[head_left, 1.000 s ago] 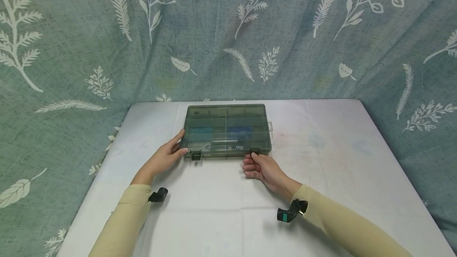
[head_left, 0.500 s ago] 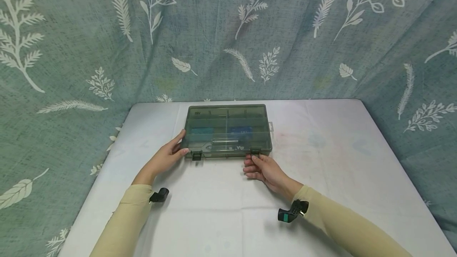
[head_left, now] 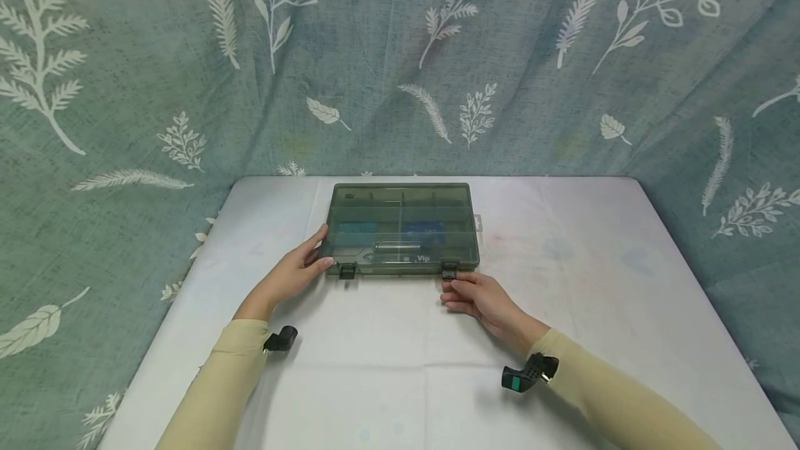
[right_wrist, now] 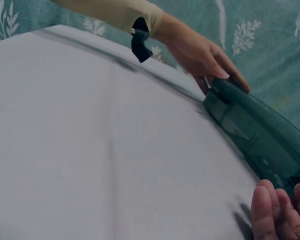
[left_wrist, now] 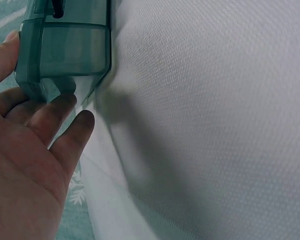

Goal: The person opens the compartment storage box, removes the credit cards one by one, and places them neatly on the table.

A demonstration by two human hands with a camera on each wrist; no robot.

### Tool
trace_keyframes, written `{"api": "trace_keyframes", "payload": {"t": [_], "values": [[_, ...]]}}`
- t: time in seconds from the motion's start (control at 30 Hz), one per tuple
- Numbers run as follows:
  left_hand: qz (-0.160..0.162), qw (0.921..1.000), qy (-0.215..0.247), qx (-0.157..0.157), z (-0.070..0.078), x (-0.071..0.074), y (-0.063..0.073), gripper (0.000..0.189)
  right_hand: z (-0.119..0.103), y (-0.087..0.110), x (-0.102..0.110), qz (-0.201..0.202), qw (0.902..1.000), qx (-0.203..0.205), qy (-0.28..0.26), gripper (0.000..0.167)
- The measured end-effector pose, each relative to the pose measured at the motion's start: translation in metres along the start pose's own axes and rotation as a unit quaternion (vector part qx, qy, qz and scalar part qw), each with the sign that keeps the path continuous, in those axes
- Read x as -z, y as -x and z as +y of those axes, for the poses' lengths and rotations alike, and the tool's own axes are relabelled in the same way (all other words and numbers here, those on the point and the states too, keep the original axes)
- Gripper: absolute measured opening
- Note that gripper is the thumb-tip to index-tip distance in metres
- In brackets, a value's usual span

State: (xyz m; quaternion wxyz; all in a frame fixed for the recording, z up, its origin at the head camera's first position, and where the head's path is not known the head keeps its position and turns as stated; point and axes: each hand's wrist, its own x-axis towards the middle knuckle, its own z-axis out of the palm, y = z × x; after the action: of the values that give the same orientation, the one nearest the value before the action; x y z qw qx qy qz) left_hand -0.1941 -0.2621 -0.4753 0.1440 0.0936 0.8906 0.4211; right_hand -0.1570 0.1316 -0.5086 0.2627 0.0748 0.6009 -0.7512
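A dark green see-through storage box (head_left: 400, 214) lies flat on the table, its lid down. My left hand (head_left: 287, 278) grips its front left corner, thumb at the front edge and fingers along the left side. In the left wrist view, fingertips (left_wrist: 67, 99) press against the box's end wall. My right hand (head_left: 490, 301) is at the front right latch (head_left: 448, 271), thumb and index finger pinching at its right edge, other fingers curled below. The left latch (head_left: 346, 271) hangs down from the front edge. Inside the box show a teal item (head_left: 357, 231) and a blue item (head_left: 425, 230).
A white cloth covers the table (head_left: 375, 394). Behind and beside it hangs a green-blue curtain (head_left: 375, 117) with white leaf prints. A clear loop (head_left: 478, 223) sticks out at the box's right side. Each wrist carries a small black camera (head_left: 530, 373).
My right hand has shifted slightly right, and the right latch, earlier partly behind the thumb, now shows hanging at the front edge. My left hand stays on its corner.
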Motion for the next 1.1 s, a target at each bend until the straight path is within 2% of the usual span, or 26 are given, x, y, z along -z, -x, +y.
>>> {"api": "trace_keyframes", "payload": {"t": [0.2,0.33,0.57,0.77,0.9,1.0,1.1], "values": [[0.001,1.0,-0.006,-0.003,0.0,-0.001,-0.001,0.077,-0.008,0.006,0.019,-0.007,0.9992,0.004,0.038,0.047],[0.002,1.0,-0.008,-0.005,-0.001,-0.001,0.0,0.076,-0.014,0.01,0.032,0.001,0.9984,0.011,0.055,0.042],[0.002,0.9999,-0.006,-0.008,-0.001,-0.001,-0.001,0.076,-0.023,0.011,0.049,0.032,0.995,0.034,0.088,0.039],[0.002,0.9999,-0.009,-0.01,0.0,-0.001,-0.001,0.077,-0.027,0.005,0.054,0.066,0.9876,0.081,0.117,0.042],[0.003,1.0,-0.006,-0.006,0.002,-0.001,-0.001,0.076,-0.03,0.002,0.056,0.068,0.9739,0.138,0.167,0.046],[0.001,1.0,-0.007,-0.006,0.003,-0.002,-0.001,0.077,-0.032,0.0,0.059,0.057,0.9569,0.183,0.218,0.051],[0.0,1.0,-0.007,-0.005,0.002,-0.002,-0.001,0.076,-0.032,-0.002,0.059,0.044,0.9408,0.207,0.265,0.057]]}}
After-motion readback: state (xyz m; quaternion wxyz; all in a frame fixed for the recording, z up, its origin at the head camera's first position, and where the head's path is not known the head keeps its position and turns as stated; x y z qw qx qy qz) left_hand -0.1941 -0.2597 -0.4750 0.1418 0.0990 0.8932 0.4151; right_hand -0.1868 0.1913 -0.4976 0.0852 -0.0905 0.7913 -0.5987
